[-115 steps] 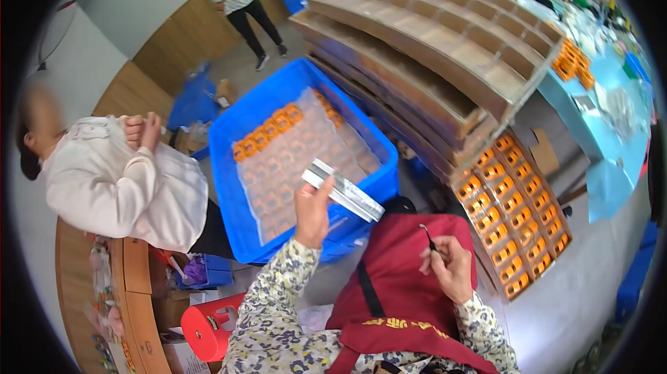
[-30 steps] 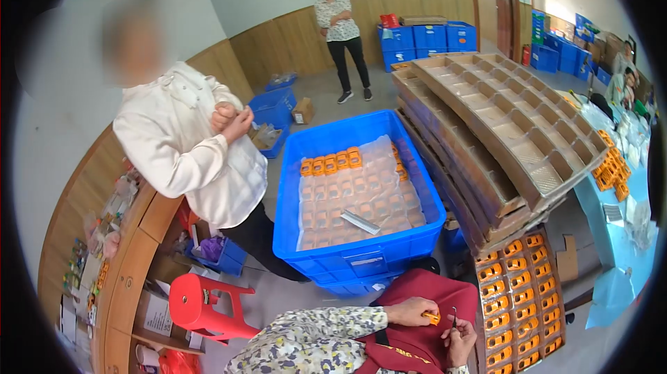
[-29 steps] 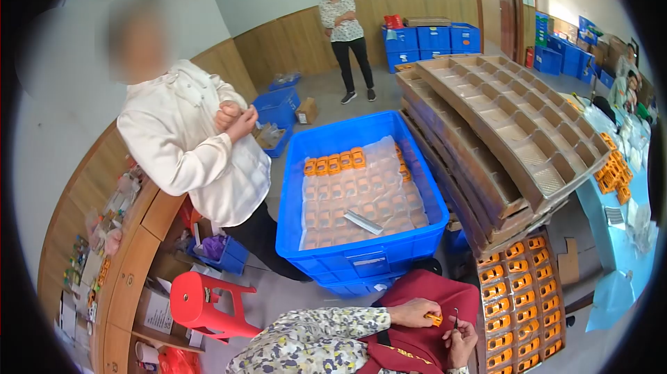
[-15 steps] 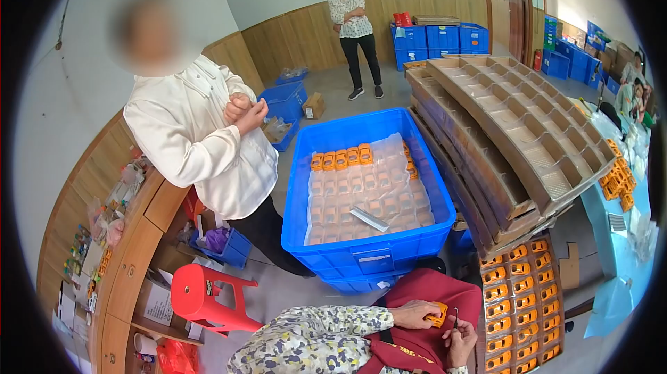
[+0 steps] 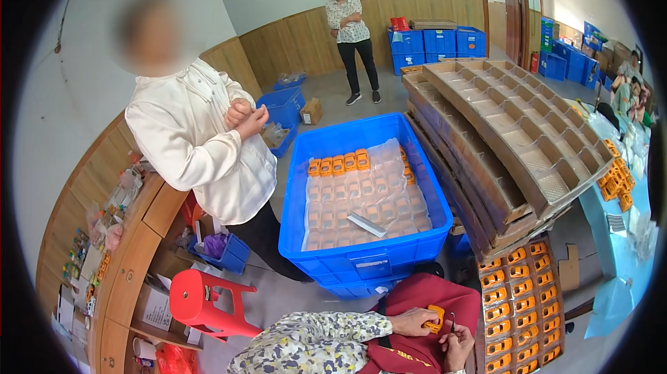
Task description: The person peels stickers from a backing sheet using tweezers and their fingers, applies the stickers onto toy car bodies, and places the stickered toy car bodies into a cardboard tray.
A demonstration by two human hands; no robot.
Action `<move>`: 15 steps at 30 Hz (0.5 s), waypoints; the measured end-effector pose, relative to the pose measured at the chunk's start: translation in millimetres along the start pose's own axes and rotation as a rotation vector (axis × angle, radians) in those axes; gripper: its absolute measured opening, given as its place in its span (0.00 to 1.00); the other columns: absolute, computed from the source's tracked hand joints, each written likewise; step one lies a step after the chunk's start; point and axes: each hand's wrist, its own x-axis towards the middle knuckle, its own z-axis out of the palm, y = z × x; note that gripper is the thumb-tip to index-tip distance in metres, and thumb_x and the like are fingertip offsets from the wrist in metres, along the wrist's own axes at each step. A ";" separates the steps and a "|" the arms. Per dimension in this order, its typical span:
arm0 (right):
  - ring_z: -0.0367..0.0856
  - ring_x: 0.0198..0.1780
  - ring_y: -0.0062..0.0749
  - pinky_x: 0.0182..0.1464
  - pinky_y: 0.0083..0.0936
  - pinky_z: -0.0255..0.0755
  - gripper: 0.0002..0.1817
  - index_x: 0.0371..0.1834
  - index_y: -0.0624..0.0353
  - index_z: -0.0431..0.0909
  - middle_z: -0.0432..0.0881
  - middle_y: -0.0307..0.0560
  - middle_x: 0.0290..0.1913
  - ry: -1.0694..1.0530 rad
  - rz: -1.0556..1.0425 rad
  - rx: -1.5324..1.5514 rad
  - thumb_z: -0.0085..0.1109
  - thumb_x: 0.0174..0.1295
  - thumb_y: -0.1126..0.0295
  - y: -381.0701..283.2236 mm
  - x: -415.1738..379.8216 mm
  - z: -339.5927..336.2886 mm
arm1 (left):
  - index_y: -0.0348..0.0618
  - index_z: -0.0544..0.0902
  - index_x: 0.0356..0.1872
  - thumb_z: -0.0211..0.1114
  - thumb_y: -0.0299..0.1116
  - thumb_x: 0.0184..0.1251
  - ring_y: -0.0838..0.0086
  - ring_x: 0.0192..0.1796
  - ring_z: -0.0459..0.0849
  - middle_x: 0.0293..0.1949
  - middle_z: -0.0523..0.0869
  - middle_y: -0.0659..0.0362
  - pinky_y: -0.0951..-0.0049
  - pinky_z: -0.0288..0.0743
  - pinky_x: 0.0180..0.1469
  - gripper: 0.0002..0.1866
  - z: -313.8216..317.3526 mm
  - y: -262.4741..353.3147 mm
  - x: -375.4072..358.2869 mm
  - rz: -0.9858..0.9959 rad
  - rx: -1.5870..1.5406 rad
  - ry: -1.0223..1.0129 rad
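Over the dark red apron [image 5: 434,294] on my lap, my left hand [image 5: 411,322] is closed around a small orange toy car [image 5: 435,318]. My right hand [image 5: 458,346] pinches a thin dark tool [image 5: 453,321], whose tip points up close to the car; its exact kind is too small to make out. Just right of my lap lies a compartment tray [image 5: 509,291] with rows of similar orange cars. In front of me, a large blue bin [image 5: 368,263] contains a translucent sheet [image 5: 361,197], a row of orange cars [image 5: 338,164] and a pale ridged strip [image 5: 367,224].
Stacked brown divided trays [image 5: 514,124] lean right of the bin. A red stool [image 5: 208,301] stands at left, near a wooden cabinet [image 5: 128,263]. One person in a white shirt [image 5: 201,131] stands close by; another stands farther back. More orange cars [image 5: 616,176] lie on the blue-covered table [image 5: 601,249].
The view has shifted slightly. The orange car in my left hand is tilted a little more upright, while my right hand stays close beside it with the thin tool.
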 end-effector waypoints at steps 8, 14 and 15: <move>0.71 0.22 0.18 0.24 0.12 0.64 0.12 0.49 0.65 0.74 0.82 0.45 0.31 -0.097 -0.040 -0.091 0.49 0.63 0.79 -15.9 -8.1 6.2 | 0.39 0.76 0.38 0.61 0.32 0.53 0.52 0.39 0.82 0.37 0.82 0.50 0.58 0.72 0.40 0.12 -1.4 -0.1 -3.0 0.017 -0.019 0.023; 0.70 0.21 0.18 0.24 0.12 0.63 0.12 0.49 0.65 0.74 0.81 0.45 0.28 -0.103 -0.078 -0.055 0.51 0.63 0.77 -18.6 -10.1 9.8 | 0.39 0.77 0.39 0.61 0.33 0.53 0.53 0.40 0.82 0.37 0.82 0.50 0.59 0.73 0.40 0.13 -1.0 0.0 -4.0 -0.004 -0.015 0.008; 0.70 0.21 0.18 0.24 0.12 0.63 0.12 0.49 0.65 0.74 0.81 0.45 0.28 -0.104 -0.073 -0.056 0.51 0.63 0.77 -18.4 -10.8 9.8 | 0.39 0.77 0.40 0.61 0.32 0.54 0.53 0.40 0.82 0.37 0.82 0.50 0.59 0.72 0.40 0.13 0.2 -1.5 -3.8 0.006 -0.012 0.015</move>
